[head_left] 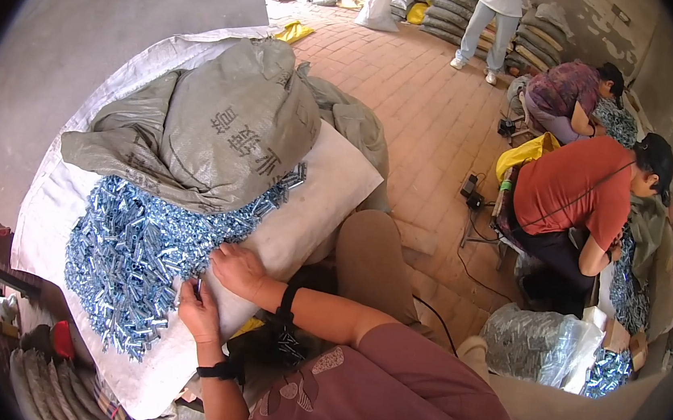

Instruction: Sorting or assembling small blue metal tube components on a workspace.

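A wide heap of small, shiny blue-silver metal pieces [138,256], many of them short and tube-like, lies on a white cloth sheet [307,183]. At the heap's near edge, my left hand [199,312] pinches one small metal piece [199,284] between thumb and fingers. My right hand [237,272] is just beyond it, fingers curled together at the border of the heap; whatever they hold is hidden. Dark bands circle both wrists. A grey-green woven sack [231,127] slumps over the far side of the heap.
Two seated people [573,192] bend over more metal pieces [630,279] at the right. Another person [492,22] stands at the back by stacked sacks [448,14]. A clear plastic bag [530,342] sits lower right. A black cable [479,280] crosses the brick floor [417,129].
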